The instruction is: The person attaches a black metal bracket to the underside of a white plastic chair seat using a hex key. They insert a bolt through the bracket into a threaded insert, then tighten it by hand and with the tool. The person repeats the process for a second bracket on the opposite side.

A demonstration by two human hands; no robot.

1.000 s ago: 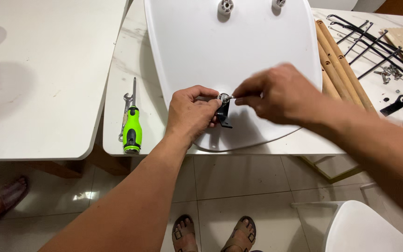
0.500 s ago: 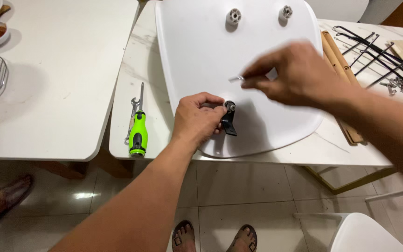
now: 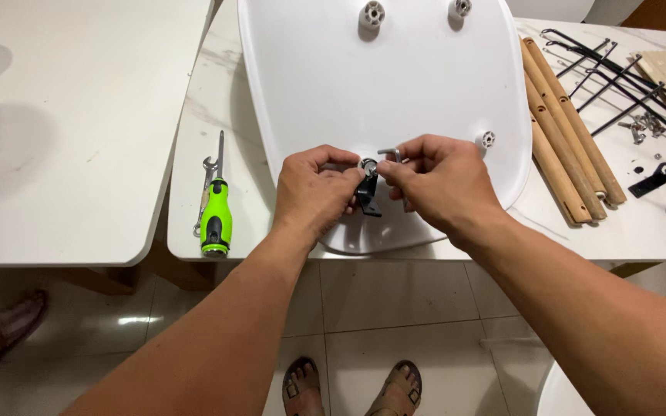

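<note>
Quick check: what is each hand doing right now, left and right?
Left hand: closed, pinching the black bracket against the white seat shell.
Right hand: closed on a small metal hex key.

No packages, labels, signs or screens in view.
Nothing on the two white tables, the marble-patterned top or the tiled floor bears a wrapper, tag, placard or display; every surface seen from the head camera is plain, without printed panels or lit faces.
</note>
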